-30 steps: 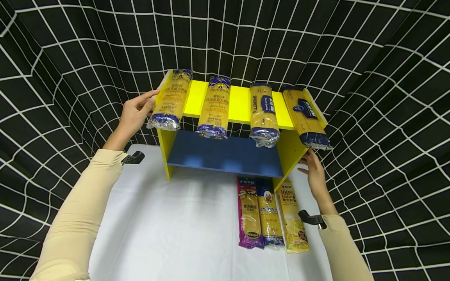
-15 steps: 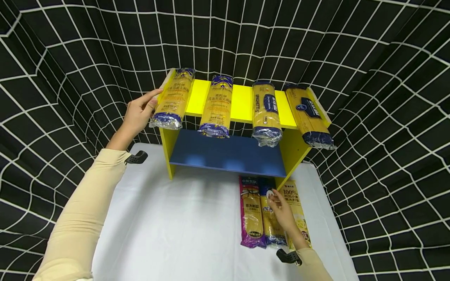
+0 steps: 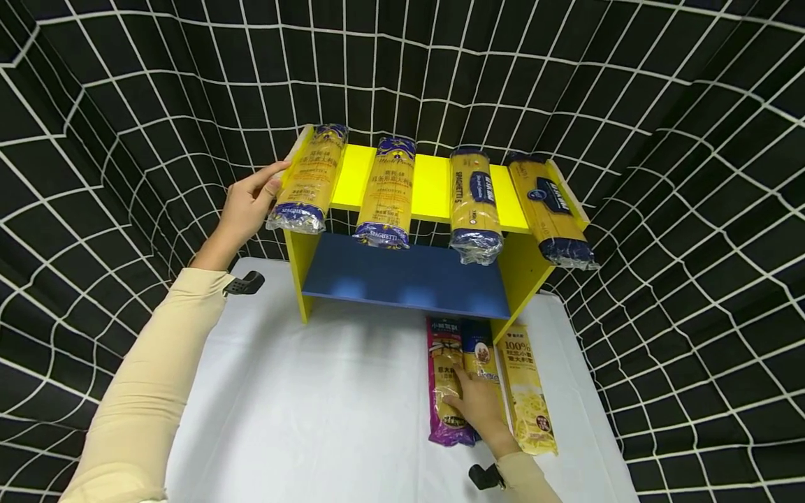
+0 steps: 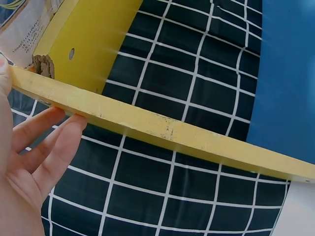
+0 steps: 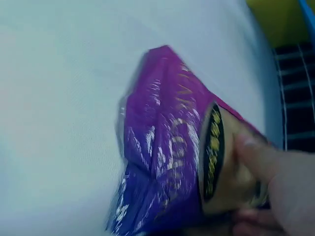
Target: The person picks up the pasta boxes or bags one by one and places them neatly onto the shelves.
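My left hand grips the left side panel of a yellow and blue shelf; in the left wrist view its fingers lie behind the panel's edge. My right hand is on a purple-ended packet of spaghetti on the table. In the right wrist view the thumb presses on the packet and other fingers curl at its side, partly blurred. Beneath this hand lies a blue ankara pasta packet, partly covered. A yellow pasta packet lies to the right.
On the shelf's top lie several spaghetti packets, including a left one, a second, a third and a tilted right one. The blue lower board spans the sides. White cloth covers the table; black gridded curtain surrounds it.
My right hand has moved from beside the shelf's right panel, across the blue packet, to the purple-ended packet. My left hand keeps its place on the shelf.
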`<state>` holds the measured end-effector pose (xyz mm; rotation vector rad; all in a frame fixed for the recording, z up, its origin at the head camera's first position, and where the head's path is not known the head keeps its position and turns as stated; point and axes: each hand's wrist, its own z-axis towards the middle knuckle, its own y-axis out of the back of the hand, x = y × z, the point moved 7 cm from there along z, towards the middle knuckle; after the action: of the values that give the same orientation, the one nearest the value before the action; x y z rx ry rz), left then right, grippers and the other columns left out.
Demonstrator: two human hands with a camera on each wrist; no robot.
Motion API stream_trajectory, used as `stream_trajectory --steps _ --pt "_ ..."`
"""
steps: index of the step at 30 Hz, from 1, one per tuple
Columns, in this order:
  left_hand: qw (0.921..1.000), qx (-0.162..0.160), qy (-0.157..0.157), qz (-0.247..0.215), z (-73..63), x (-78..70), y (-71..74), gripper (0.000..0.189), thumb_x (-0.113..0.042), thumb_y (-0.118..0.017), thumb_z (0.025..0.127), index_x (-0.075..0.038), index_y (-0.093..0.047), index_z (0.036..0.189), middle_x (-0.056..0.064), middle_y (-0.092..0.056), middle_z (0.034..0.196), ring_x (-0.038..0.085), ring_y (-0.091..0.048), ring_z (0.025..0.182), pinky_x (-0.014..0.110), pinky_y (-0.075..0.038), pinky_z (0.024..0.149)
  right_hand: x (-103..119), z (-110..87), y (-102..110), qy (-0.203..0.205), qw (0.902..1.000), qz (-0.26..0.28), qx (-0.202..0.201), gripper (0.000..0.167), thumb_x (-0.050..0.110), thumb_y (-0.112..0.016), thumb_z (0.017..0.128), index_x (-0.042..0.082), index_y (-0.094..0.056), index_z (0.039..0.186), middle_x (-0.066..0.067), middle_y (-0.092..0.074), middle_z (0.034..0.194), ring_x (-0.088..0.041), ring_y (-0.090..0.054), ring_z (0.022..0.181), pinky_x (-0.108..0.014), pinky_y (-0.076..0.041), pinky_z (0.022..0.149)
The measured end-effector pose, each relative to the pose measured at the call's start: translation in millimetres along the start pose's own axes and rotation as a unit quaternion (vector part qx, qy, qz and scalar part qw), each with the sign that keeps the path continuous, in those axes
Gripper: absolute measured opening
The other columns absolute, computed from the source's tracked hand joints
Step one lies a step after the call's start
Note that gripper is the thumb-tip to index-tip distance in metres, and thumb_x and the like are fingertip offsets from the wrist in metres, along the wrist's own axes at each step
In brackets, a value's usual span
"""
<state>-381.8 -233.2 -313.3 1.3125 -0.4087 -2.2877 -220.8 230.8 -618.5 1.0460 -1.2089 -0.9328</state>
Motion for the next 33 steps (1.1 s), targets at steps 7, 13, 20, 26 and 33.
stream_trajectory --steps 7,13,20,26,33 --pt "1.0000 -0.008 -0.004 0.000 -2.6 -0.4 -0.1 0.039 -0.043 -0.047 0.102 -0.039 -0.055 0.140 0.012 -0.063 0.136 -0.005 -0.056 0.082 0.006 -0.047 0.060 15 1.4 -3 -0.013 0.9986 -0.034 0.037 0.080 0.043 -0.081 0.077 0.011 -0.050 0.143 -0.012 -0.065 0.065 -0.023 -0.059 0.055 -0.039 -0.047 0.050" --pt "0.9998 -0.015 -0.015 0.005 -1.5 -3.3 1.3 0.039 -0.043 -0.048 0.101 -0.038 -0.056 0.140 0.013 -0.066 0.131 -0.003 -0.054 0.077 0.009 -0.043 0.058 23 -0.1 -5 -0.016 0.9990 -0.005 0.042 0.076 0.037 -0.083 0.077 0.013 -0.053 0.143 -0.020 -0.070 0.080 -0.027 -0.064 0.065 -0.044 -0.053 0.060" --pt "0.9998 -0.015 -0.012 0.001 0.8 -3.0 -0.8 0.040 -0.043 -0.048 0.101 -0.038 -0.056 0.140 0.014 -0.067 0.128 0.000 -0.054 0.076 0.010 -0.041 0.056 15 5.4 -10 -0.035 0.9969 0.044 0.055 0.090 0.032 -0.086 0.073 0.008 -0.044 0.149 -0.009 -0.060 0.060 -0.018 -0.049 0.054 -0.035 -0.045 0.055" --pt "0.9996 -0.024 -0.016 0.008 0.7 -2.2 0.2 0.040 -0.044 -0.048 0.101 -0.037 -0.056 0.139 0.015 -0.069 0.121 0.004 -0.049 0.069 0.016 -0.036 0.053 9 11.2 -11 -0.056 0.9940 0.069 0.063 0.099 0.032 -0.091 0.067 0.012 -0.042 0.150 -0.033 -0.064 0.109 -0.033 -0.064 0.082 -0.050 -0.054 0.075" --pt "0.9996 -0.025 -0.009 0.002 0.2 0.3 0.8 0.040 -0.044 -0.048 0.101 -0.037 -0.056 0.139 0.016 -0.068 0.123 0.002 -0.050 0.070 0.015 -0.036 0.054 5 14.3 -16 -0.074 0.9874 0.117 0.078 0.103 0.026 -0.091 0.068 0.011 -0.036 0.154 -0.038 -0.057 0.124 -0.039 -0.062 0.096 -0.055 -0.054 0.085"
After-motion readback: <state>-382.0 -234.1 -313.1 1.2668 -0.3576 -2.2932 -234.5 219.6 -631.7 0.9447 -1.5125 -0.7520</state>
